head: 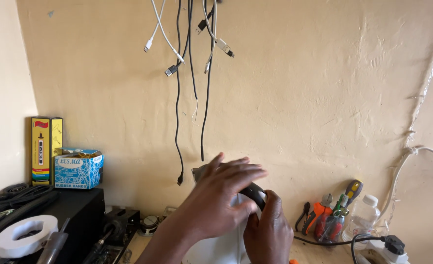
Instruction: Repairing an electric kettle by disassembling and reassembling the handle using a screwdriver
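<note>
The held item is a white, smooth-sided appliance body (224, 244) with a dark curved handle (255, 193), located at lower centre of the frame, against the beige wall (324, 98). Its shell appears rigid and probably slick plastic; weight is judged light to moderate, and the handle looks like the securest grip point, since the body offers no visible ridges. The left hand (220, 198) lies across the top of the item, fingers extended and slightly spread toward the right, palm down, wrist rising from the lower edge. The right hand (267, 230) is curled closed about the handle from below right, thumb upward. Hanging cables (192, 58) occupy the upper centre; a blue box (78, 168) sits at left, pliers and screwdrivers (329, 217) at lower right.
</note>
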